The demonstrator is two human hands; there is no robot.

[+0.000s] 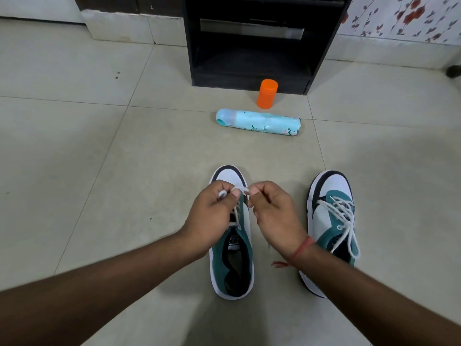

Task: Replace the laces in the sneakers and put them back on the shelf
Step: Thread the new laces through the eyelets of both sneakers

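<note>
White lace (240, 189) spans between 2 hands above the toe of the left-hand sneaker (232, 248), which stands on the tiled floor (99, 158) with its toe pointing away from the viewer. Left hand (212, 216) pinches a loop of the lace between thumb and curled fingers; right hand (272, 211) pinches the other end likewise. Right wrist bears a red thread band (300, 249). Just beside, to the right, stands the second sneaker (331, 221), fully laced, its loose ends lying across the tongue. Farther off lie a pale blue spray can (259, 122) on its side and an upright orange cap (267, 94), near the foot of a black shelf unit (252, 41).
</note>
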